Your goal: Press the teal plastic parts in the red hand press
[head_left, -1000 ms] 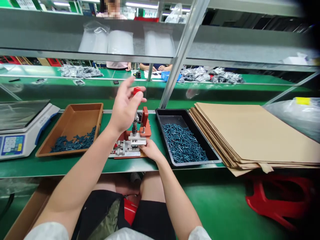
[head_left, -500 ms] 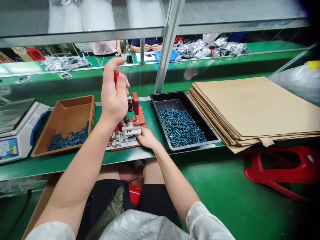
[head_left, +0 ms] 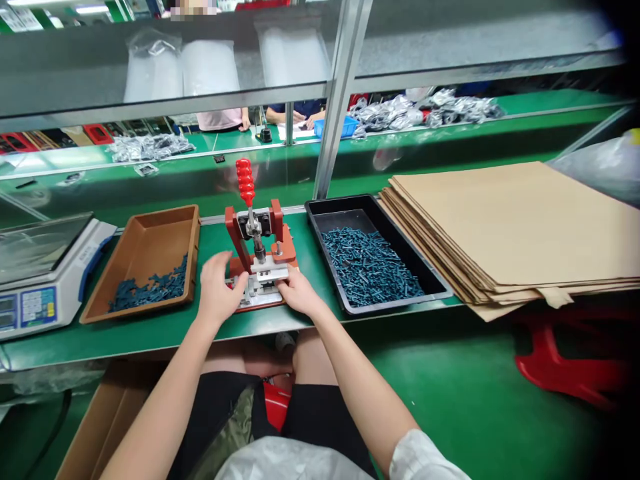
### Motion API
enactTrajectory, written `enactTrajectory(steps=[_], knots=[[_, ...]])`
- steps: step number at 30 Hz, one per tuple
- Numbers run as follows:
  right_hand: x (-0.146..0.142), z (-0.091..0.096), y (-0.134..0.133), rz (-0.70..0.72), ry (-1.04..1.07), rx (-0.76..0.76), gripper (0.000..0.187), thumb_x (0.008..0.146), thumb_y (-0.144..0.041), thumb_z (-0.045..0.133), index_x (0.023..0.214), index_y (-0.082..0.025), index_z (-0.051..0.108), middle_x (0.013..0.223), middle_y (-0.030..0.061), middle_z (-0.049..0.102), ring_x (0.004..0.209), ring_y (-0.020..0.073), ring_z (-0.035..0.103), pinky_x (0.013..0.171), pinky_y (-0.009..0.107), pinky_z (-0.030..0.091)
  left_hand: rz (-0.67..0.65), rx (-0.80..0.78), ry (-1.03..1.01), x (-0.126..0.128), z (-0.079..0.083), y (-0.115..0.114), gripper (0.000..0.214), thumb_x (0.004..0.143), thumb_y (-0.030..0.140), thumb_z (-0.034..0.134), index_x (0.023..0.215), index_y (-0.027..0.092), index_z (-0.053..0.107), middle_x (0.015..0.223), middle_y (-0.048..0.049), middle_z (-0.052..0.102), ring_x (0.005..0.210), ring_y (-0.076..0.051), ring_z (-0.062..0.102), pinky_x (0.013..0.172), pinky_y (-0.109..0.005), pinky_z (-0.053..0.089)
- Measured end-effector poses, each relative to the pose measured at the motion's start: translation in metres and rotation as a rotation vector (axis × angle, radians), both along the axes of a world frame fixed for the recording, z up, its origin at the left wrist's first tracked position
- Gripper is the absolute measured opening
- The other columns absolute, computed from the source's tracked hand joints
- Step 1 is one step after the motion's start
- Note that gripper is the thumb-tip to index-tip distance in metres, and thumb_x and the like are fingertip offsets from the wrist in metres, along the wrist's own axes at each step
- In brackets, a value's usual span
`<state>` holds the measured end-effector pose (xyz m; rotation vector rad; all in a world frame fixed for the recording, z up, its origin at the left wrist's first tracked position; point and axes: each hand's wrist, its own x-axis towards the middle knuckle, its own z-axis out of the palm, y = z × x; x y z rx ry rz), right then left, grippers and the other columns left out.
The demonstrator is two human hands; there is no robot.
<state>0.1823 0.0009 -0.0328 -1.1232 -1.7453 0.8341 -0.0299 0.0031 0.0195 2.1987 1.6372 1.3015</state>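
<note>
A small red hand press [head_left: 256,253] stands on the green bench in front of me, its red-gripped lever [head_left: 245,181] upright and free. My left hand [head_left: 218,292] rests at the left side of the press's metal fixture, fingers curled against it. My right hand [head_left: 297,292] touches the fixture's right side; what the fingers pinch there is hidden. A brown tray [head_left: 145,257] with several dark blue parts lies to the left. A black tray [head_left: 373,257] full of the same dark blue parts lies to the right.
A weighing scale [head_left: 43,270] sits at the far left. A stack of cardboard sheets [head_left: 515,227] lies at the right. A metal upright [head_left: 335,100] and shelf rise behind. Other people's hands work at the far bench. A red stool [head_left: 575,363] stands below right.
My left hand has let go of the red lever and come down to the fixture's left side. The lever now stands upright. My right hand stays at the fixture.
</note>
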Motion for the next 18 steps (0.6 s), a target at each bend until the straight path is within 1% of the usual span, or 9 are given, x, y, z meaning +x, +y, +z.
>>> enactTrajectory(steps=[2, 4, 7, 9, 11, 13, 15, 17, 18], knots=[[-0.001, 0.0, -0.001, 0.0, -0.009, -0.016, 0.036, 0.087, -0.015, 0.056, 0.12, -0.024, 0.068, 0.126, 0.0064, 0.066, 0.119, 0.0237, 0.061, 0.107, 0.038, 0.046, 0.002, -0.246, -0.005, -0.01, -0.03, -0.001, 0.043, 0.086, 0.049, 0.059, 0.114, 0.018, 0.069, 0.121, -0.0159, 0.07, 0.118, -0.036, 0.061, 0.107, -0.052, 0.044], [-0.003, 0.0, -0.001, -0.034, -0.016, -0.045, 0.035, 0.085, -0.018, 0.06, 0.119, -0.023, 0.068, 0.124, 0.0073, 0.067, 0.116, 0.0254, 0.063, 0.104, 0.039, 0.048, 0.014, -0.37, -0.194, -0.014, -0.047, 0.002, 0.04, 0.088, 0.053, 0.055, 0.103, 0.02, 0.072, 0.113, -0.0142, 0.074, 0.115, -0.035, 0.064, 0.106, -0.05, 0.045], [-0.008, -0.004, 0.002, -0.07, -0.025, -0.059, 0.033, 0.083, -0.018, 0.061, 0.115, -0.02, 0.069, 0.121, 0.0096, 0.068, 0.113, 0.0263, 0.064, 0.104, 0.041, 0.049, 0.032, -0.39, -0.584, -0.015, -0.054, 0.01, 0.058, 0.094, 0.065, 0.034, 0.104, 0.017, 0.066, 0.105, -0.0159, 0.077, 0.105, -0.031, 0.07, 0.099, -0.048, 0.051], [-0.011, -0.006, 0.004, -0.085, -0.06, -0.032, 0.029, 0.084, -0.017, 0.059, 0.111, -0.019, 0.07, 0.119, 0.0105, 0.068, 0.113, 0.0262, 0.064, 0.104, 0.041, 0.048, 0.026, -0.377, -0.795, -0.013, -0.054, 0.012, 0.066, 0.097, 0.066, 0.021, 0.106, 0.015, 0.061, 0.102, -0.0189, 0.076, 0.1, -0.029, 0.072, 0.094, -0.047, 0.054], [-0.011, -0.006, 0.005, -0.104, -0.094, 0.014, 0.029, 0.084, -0.015, 0.056, 0.11, -0.019, 0.069, 0.119, 0.0107, 0.067, 0.114, 0.026, 0.062, 0.105, 0.041, 0.048, 0.057, -0.344, -0.902, -0.011, -0.054, 0.005, 0.06, 0.097, 0.066, 0.028, 0.11, 0.014, 0.057, 0.11, -0.0209, 0.074, 0.106, -0.028, 0.071, 0.098, -0.046, 0.053], [-0.009, -0.004, 0.001, -0.142, -0.112, 0.066, 0.032, 0.086, -0.014, 0.051, 0.112, -0.019, 0.068, 0.12, 0.0115, 0.066, 0.115, 0.0265, 0.061, 0.106, 0.044, 0.047, 0.158, -0.283, -0.857, -0.01, -0.056, -0.017, 0.054, 0.094, 0.062, 0.045, 0.121, 0.016, 0.053, 0.127, -0.0215, 0.066, 0.12, -0.028, 0.064, 0.108, -0.046, 0.046], [-0.009, -0.003, -0.011, -0.197, -0.138, 0.12, 0.029, 0.089, -0.017, 0.048, 0.112, -0.019, 0.066, 0.118, 0.0135, 0.064, 0.114, 0.0282, 0.06, 0.105, 0.047, 0.047, 0.264, -0.205, -0.727, -0.009, -0.059, -0.053, 0.057, 0.091, 0.057, 0.056, 0.133, 0.019, 0.047, 0.143, -0.0207, 0.053, 0.134, -0.029, 0.053, 0.116, -0.047, 0.038], [-0.013, -0.005, -0.034, -0.247, -0.167, 0.165, 0.022, 0.093, -0.022, 0.047, 0.105, -0.019, 0.066, 0.109, 0.0137, 0.063, 0.108, 0.0295, 0.06, 0.1, 0.05, 0.048, 0.261, -0.208, -0.662, -0.005, -0.064, -0.099, 0.058, 0.091, 0.053, 0.059, 0.139, 0.023, 0.044, 0.145, -0.0183, 0.049, 0.134, -0.029, 0.051, 0.117, -0.046, 0.037], [-0.019, -0.008, -0.05, -0.256, -0.166, 0.181, 0.019, 0.094, -0.024, 0.048, 0.1, -0.02, 0.066, 0.104, 0.0126, 0.062, 0.105, 0.0295, 0.06, 0.097, 0.05, 0.049, 0.201, -0.274, -0.689, -0.001, -0.067, -0.123, 0.057, 0.092, 0.052, 0.058, 0.14, 0.024, 0.044, 0.14, -0.017, 0.053, 0.127, -0.027, 0.056, 0.114, -0.045, 0.041]])
